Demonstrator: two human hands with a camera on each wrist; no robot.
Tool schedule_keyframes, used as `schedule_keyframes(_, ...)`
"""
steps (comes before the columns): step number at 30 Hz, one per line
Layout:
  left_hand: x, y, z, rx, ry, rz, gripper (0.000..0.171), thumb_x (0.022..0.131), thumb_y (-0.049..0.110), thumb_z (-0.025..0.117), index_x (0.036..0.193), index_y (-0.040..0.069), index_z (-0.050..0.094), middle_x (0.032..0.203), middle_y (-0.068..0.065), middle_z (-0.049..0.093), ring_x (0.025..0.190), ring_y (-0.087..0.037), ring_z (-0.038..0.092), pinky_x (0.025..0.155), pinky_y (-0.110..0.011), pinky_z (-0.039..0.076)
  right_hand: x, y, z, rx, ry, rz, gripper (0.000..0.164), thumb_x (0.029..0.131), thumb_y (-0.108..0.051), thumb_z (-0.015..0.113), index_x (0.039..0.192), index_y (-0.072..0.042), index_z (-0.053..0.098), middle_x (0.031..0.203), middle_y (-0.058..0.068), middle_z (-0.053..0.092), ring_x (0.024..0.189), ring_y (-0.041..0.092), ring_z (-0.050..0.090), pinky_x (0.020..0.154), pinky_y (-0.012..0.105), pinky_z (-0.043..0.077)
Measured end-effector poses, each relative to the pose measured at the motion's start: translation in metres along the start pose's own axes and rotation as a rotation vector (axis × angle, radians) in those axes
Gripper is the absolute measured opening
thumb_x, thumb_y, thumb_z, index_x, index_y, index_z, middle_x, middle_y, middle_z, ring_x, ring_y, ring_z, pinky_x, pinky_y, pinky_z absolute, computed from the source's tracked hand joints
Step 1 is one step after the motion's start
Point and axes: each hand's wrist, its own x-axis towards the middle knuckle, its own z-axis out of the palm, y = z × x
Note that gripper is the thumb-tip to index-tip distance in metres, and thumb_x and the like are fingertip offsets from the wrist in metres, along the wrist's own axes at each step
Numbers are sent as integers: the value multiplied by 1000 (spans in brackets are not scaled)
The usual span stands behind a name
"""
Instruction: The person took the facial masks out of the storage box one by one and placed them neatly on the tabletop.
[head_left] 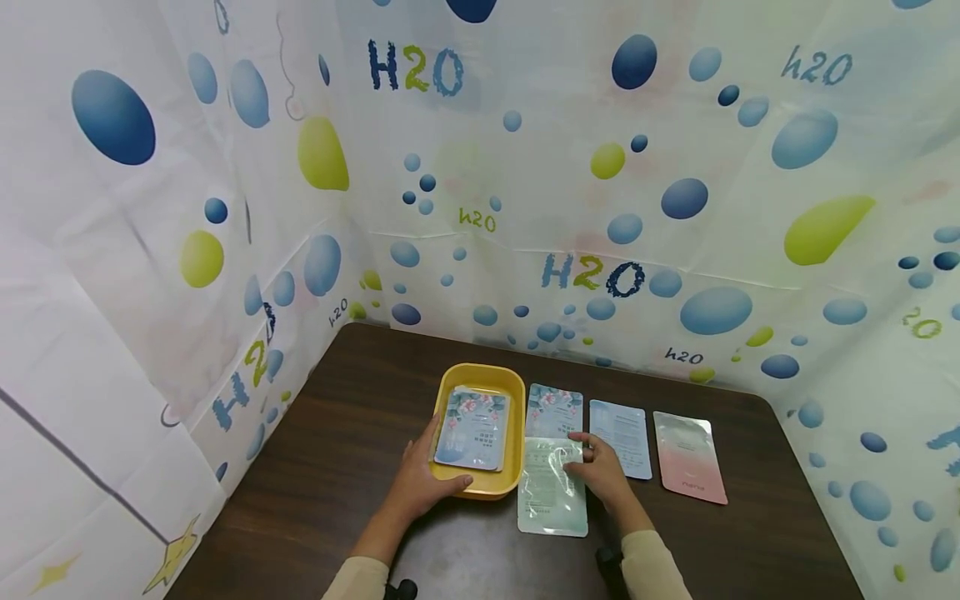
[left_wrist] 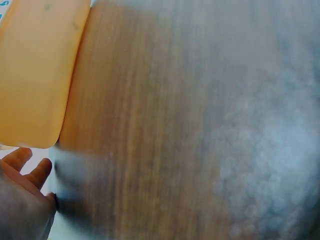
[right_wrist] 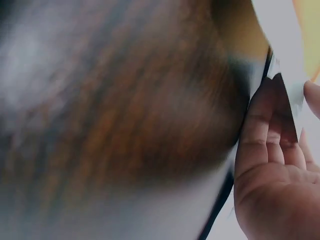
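Note:
My left hand [head_left: 422, 479] lies around the near left corner of a yellow plastic tray [head_left: 516, 433], fingers along its left side and thumb at the near rim. A light-blue floral face mask packet [head_left: 471, 429] lies inside. In the left wrist view the tray's outer wall [left_wrist: 40, 75] stands beside the fingers. My right hand [head_left: 606, 477] pinches the right edge of a shiny pale-green face mask packet [head_left: 551, 492], thumb on top and fingers behind. In the right wrist view, the packet's edge [right_wrist: 290, 100] shows between thumb and fingers. This packet covers the lower part of another floral packet [head_left: 553, 408].
Right of the right hand lie a pale-blue packet [head_left: 621, 437] with printed text and a pink-and-silver packet [head_left: 692, 467]. All rest on a dark brown wooden table [head_left: 337, 417]. A white curtain [head_left: 525, 183] with blue and green dots hangs behind and beside it.

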Motion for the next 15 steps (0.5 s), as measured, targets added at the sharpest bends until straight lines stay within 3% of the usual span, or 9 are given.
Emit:
schedule_keyframes(6,1,0,1,6,2,0,124,64,52,92,163,23,25,162,-11,41,151,-43,33,128,-60,6,-6,-1,-2,-122,-2,11,49,79,5,74,127,2,66,103,16,75,83,17,67,72,30,55)
schedule_keyframes(11,0,0,1,4,5,5,123,64,51,92,164,24,25,162,-11,42,151,-43,34,128,-61,5,-13,-3,-3,-301,-5,-48,46,78,0,78,123,1,70,105,13,74,86,19,65,74,34,57)
schedule_keyframes(15,0,0,1,4,6,11,123,64,51,92,164,24,25,161,-11,43,150,-43,34,128,-61,5,-19,-1,-3,-327,-8,-74,51,77,0,79,127,2,69,108,14,74,90,21,68,76,38,60)
